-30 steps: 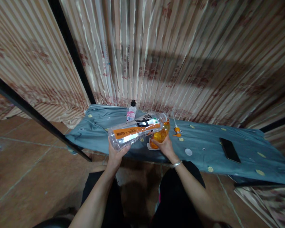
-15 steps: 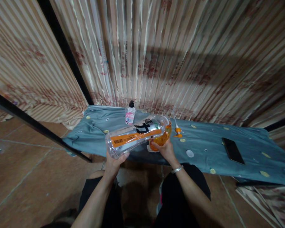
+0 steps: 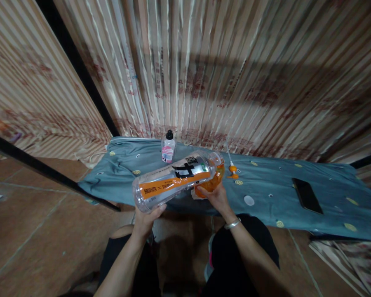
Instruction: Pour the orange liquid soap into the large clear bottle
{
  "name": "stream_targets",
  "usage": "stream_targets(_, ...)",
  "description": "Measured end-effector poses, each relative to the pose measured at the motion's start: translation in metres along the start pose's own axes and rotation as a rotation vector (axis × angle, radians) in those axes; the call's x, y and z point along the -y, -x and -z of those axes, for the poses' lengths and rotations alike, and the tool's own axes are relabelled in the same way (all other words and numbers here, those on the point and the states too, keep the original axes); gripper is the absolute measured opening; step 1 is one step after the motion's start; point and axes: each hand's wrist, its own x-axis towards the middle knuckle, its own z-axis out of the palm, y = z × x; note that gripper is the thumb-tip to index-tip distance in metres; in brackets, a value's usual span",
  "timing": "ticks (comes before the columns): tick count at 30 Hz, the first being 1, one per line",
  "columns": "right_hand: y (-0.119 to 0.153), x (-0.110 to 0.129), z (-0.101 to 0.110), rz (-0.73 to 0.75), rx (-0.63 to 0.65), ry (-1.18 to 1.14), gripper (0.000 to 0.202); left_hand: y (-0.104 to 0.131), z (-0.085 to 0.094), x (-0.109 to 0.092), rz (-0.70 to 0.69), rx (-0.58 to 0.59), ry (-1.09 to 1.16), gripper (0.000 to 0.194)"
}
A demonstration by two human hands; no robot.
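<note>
My left hand [image 3: 146,218] is closed round the base end of a large clear plastic bottle [image 3: 173,177] with an orange and silver label. The bottle is tilted, its neck end to the right and higher than its base. That neck meets the top of an orange bottle [image 3: 214,177], which my right hand [image 3: 218,198] grips from below and the right. Whether liquid passes between them I cannot tell. An orange pump head [image 3: 233,172] with a pale tube lies on the cloth just right of the orange bottle. Part of a white piece shows under the orange bottle.
A small clear bottle with a pink label [image 3: 167,150] and black cap stands at the back of the blue-green cloth [image 3: 266,177]. A white round cap [image 3: 249,200] and a black phone [image 3: 307,196] lie to the right. Dark poles [image 3: 77,70] and a striped curtain [image 3: 204,62] enclose the bed.
The clear bottle's base end has shifted slightly left and down in view. Both hands keep their holds, and the view itself has moved a little.
</note>
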Motion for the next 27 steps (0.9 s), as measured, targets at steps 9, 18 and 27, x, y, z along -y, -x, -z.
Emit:
stream_targets(9, -0.001, -0.002, 0.0, -0.001, 0.004, 0.015, 0.073, 0.007, -0.006, 0.001, -0.045, -0.062, -0.001, 0.061)
stream_targets(18, 0.0, 0.003, 0.002, 0.004, 0.002, 0.022, 0.073, 0.001, 0.003, 0.009, -0.019, -0.038, 0.005, 0.056)
stream_targets(27, 0.0, -0.001, 0.0, -0.001, -0.009, 0.015, 0.074, 0.0, 0.008, 0.01, -0.002, -0.011, 0.027, 0.05)
